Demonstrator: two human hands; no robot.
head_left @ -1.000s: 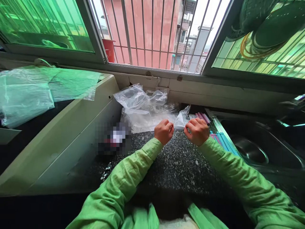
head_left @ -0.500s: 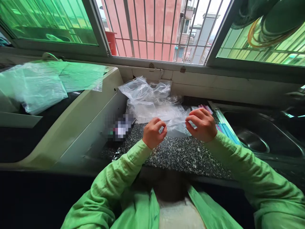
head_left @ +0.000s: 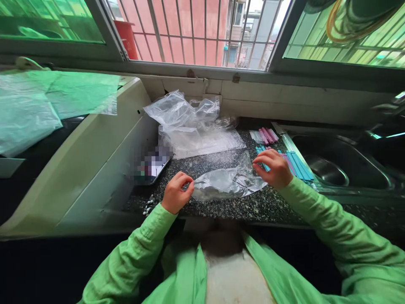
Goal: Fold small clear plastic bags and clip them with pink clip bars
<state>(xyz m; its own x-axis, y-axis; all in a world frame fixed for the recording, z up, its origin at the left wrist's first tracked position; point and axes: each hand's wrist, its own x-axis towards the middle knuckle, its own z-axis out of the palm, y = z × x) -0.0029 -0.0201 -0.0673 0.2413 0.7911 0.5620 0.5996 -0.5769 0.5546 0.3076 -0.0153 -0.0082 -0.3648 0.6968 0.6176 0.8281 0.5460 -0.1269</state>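
Observation:
A clear plastic bag (head_left: 226, 181) is stretched sideways low over the speckled counter (head_left: 234, 209), its film crumpled and shiny. At its left end, my left hand (head_left: 177, 192) is closed, thumb and forefinger pinching the film. On the other side my right hand (head_left: 274, 168) has its thumb and fingertips drawn together at the bag's upper right part; the exact contact is hard to make out. Behind the bag lies a pile of clear plastic bags (head_left: 196, 137). Just beyond my right hand are blue strips (head_left: 299, 166) and pink strips (head_left: 268, 135), partly hidden by that hand.
A sink (head_left: 341, 156) with a faucet (head_left: 390, 105) is on the right. A pale raised panel (head_left: 104, 156) bounds the counter on the left, with a blurred phone-like object (head_left: 156, 164) beside it. Plastic sheeting (head_left: 72, 95) lies at far left. A barred window stands behind.
My hands have moved apart and nearer to me, the left one leftward, spreading the bag wider between them. The view has tilted downward, and more of the coloured strips shows.

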